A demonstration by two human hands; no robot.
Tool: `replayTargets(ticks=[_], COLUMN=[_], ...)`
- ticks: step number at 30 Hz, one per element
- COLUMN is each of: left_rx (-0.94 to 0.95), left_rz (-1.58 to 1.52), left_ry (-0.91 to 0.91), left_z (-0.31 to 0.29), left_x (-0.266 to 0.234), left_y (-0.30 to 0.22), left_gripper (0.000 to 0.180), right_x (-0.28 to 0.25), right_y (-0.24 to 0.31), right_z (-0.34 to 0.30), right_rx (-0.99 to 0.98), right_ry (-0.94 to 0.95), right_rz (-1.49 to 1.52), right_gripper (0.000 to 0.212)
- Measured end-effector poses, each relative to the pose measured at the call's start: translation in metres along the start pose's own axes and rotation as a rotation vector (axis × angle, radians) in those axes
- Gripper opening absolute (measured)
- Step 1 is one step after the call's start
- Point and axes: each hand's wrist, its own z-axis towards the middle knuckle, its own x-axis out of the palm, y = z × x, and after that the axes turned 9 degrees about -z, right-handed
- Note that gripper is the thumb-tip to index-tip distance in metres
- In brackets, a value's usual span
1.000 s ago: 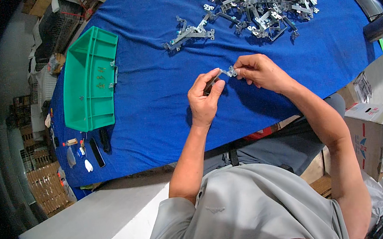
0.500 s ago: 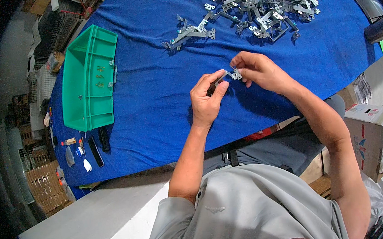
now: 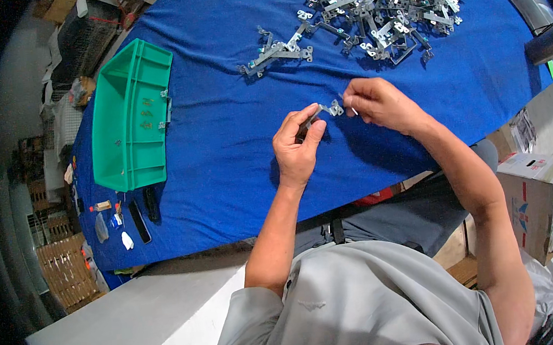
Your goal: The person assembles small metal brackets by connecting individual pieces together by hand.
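Note:
My left hand [image 3: 294, 145] is closed on a silver metal bracket [image 3: 335, 108], its thumb and fingers pinching the long part. The bracket's lobed, holed end sticks out toward the right. Just beyond that end, my right hand [image 3: 384, 105] is closed in a pinch, a small gap away from the bracket. A small pale sliver shows at its fingertips, too small to name. Farther off on the blue cloth lies a small group of similar brackets [image 3: 276, 54], and behind it to the right is a large heap of brackets [image 3: 384, 12].
A green plastic bin [image 3: 110, 168] with compartments stands at left, small brass-coloured pieces in one of them. Near it lie a black phone [image 3: 139, 220] and small bottles. Blue cloth [image 3: 230, 177] covers the table. A cardboard box [image 3: 525, 198] sits at lower right.
My right hand has drawn slightly away to the right, off the bracket's end. My left hand, still gripping the bracket, has shifted slightly left.

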Motion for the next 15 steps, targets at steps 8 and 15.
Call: replayTargets(ticks=[8, 15], left_rx=[0.003, 0.014], left_rz=[-0.019, -0.034], left_ry=[0.015, 0.009], left_z=[0.0, 0.003], left_x=[-0.001, 0.0], left_y=[0.001, 0.001], left_gripper=[0.026, 0.025], right_x=[0.003, 0.007], right_y=[0.008, 0.005], right_z=[-0.005, -0.006], right_rx=[0.044, -0.049], right_ry=[0.103, 0.07], right_rz=[-0.155, -0.159], right_gripper=[0.021, 0.018])
